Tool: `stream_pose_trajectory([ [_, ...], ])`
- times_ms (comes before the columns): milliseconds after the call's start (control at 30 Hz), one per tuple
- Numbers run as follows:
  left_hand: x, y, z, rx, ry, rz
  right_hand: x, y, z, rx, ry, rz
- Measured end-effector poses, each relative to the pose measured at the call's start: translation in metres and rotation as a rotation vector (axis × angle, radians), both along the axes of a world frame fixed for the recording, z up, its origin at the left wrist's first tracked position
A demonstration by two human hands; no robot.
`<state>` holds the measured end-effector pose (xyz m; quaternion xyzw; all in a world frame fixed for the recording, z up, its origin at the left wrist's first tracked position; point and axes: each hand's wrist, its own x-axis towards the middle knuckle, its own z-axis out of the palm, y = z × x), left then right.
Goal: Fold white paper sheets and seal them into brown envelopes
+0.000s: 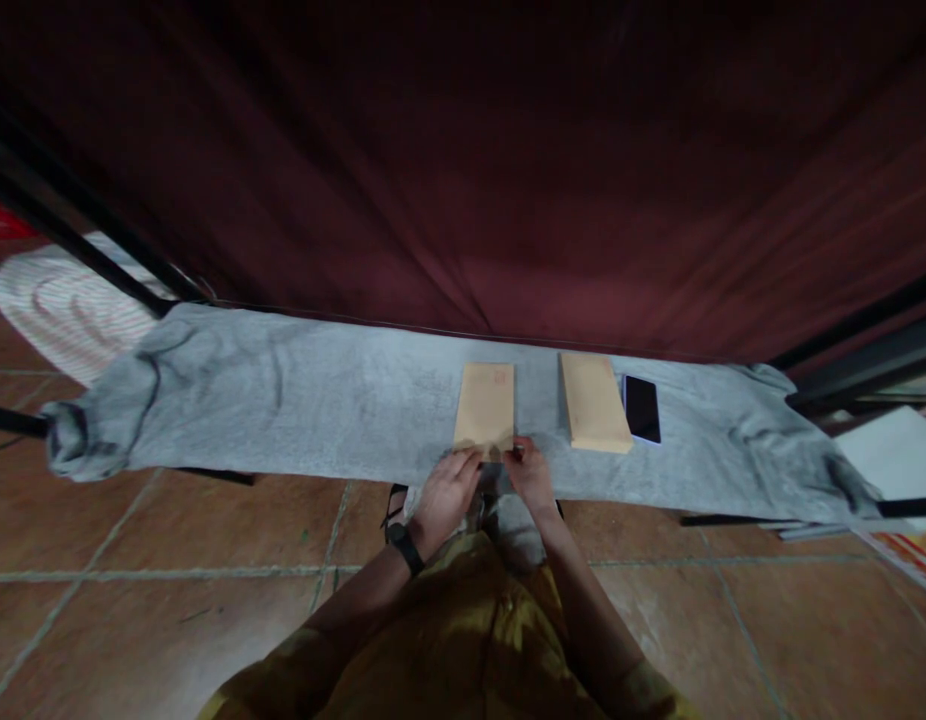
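A tan kraft-paper envelope (485, 405) with a small reddish mark near its far right corner lies flat on a grey cloth. My left hand (446, 492), with a dark watch on its wrist, is at the envelope's near left corner, fingers bent and pressed together on the near edge. At the near right corner, my right hand (531, 474) pinches the same edge between thumb and fingers. The fingertips partly hide that edge. To the right sits a thick stack of similar tan envelopes (596, 402), slightly turned.
A dark-screened phone (642, 408) lies against the stack's right side. The grey cloth (343, 400) covers a long narrow surface, bunched at both ends. Behind it hangs a dark red curtain (463, 200). Black metal bars (80, 240) frame both sides. Tiled floor (230, 600) shows below.
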<state>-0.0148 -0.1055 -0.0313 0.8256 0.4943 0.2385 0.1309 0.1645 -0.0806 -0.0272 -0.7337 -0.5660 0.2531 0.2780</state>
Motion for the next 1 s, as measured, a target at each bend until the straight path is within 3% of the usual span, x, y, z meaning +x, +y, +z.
stream_pose_trajectory([
  [100,0.005,-0.004,-0.006,0.056,0.112,-0.135,0.000,0.000,0.001,-0.026,-0.053,0.004],
  [267,0.010,-0.008,-0.011,0.058,0.177,-0.117,0.000,-0.009,0.004,-0.030,-0.201,0.028],
  [367,0.013,-0.010,-0.012,0.066,0.235,-0.119,-0.002,-0.021,0.003,0.078,-0.317,0.043],
  [500,0.017,-0.013,-0.013,0.093,0.393,-0.109,-0.009,-0.038,-0.005,0.296,-0.295,0.271],
  [633,0.019,-0.014,-0.012,0.104,0.527,-0.119,-0.015,-0.050,-0.015,0.324,-0.259,0.394],
  [1000,0.014,-0.013,-0.019,0.057,0.439,-0.113,-0.010,-0.057,-0.019,0.255,-0.369,0.431],
])
